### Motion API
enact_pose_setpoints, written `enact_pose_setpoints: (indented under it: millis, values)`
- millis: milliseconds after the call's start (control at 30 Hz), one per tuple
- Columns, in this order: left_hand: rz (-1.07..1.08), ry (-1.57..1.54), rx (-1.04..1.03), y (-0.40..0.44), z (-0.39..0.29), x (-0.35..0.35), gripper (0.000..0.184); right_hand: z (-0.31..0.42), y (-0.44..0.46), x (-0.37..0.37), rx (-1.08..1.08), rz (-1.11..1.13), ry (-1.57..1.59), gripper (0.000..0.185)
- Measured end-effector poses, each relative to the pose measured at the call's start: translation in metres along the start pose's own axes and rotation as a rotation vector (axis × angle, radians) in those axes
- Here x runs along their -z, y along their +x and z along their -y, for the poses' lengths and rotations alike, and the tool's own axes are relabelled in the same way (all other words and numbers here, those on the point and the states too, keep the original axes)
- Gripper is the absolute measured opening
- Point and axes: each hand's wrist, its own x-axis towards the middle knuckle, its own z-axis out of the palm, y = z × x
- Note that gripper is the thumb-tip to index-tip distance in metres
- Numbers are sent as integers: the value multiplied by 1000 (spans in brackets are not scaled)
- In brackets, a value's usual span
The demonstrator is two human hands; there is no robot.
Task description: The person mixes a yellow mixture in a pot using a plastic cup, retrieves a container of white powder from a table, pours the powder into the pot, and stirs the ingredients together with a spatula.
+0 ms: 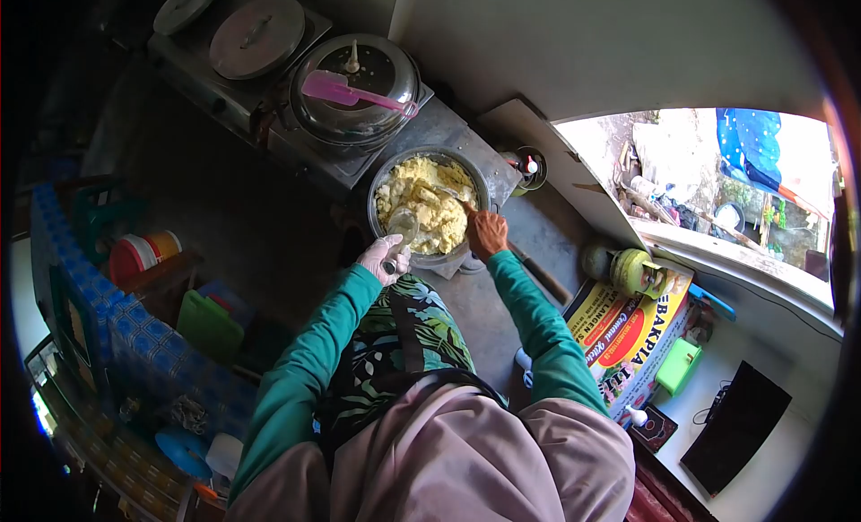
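A large metal pot in front of me holds a crumbly, pale yellow mash. My left hand, in a thin clear glove, is closed around a small transparent cup tilted over the pot's near left side. At the opposite rim, my right hand is bare and wrapped round a long-handled spatula. Its metal end lies in the mash, and a wooden handle extends behind the hand. What the cup contains is hard to make out.
Left of the pot stands a lidded steamer with a pink spatula across its lid. A green gas cylinder and a printed box are to the right. A table with a blue checkered cloth stands at left.
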Motion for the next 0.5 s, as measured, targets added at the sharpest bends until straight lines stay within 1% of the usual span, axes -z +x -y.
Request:
enact_pose_setpoints:
  millis: [33,100,133,167,233,300,333,367,400,433,467,500]
  values:
    - [-2,20,-42,0,0,-1,16,-3,3,8,12,-38,-2,30]
    - [-11,30,-82,-2,4,1,18,-4,11,32,139,-202,-37,32]
    - [-34,13,-70,-3,4,-2,19,-4,22,42,169,-139,-44,37]
    - [-55,-2,-59,-2,4,-3,19,-8,34,41,170,-138,-46,37]
    - [-53,-4,-43,0,4,-3,19,-15,62,40,570,-528,-145,40]
    - [-56,-10,-32,-4,4,-6,20,-18,96,43,647,-289,-209,40]
    - [-82,-3,-63,-14,7,-16,15,-19,108,40,621,-212,-257,39]
    - [-110,1,-93,-21,8,-19,10,-19,116,48,616,-82,-287,39]
    - [6,-71,-49,-8,5,-3,8,-22,116,56,593,-47,-256,39]
    - [1,-76,-50,-10,6,0,8,-29,116,59,569,-12,-228,39]
    - [2,-17,-104,-10,7,-1,8,-42,116,46,517,32,-223,38]
    - [4,43,-155,-10,8,-2,8,-56,107,32,502,-45,-255,37]
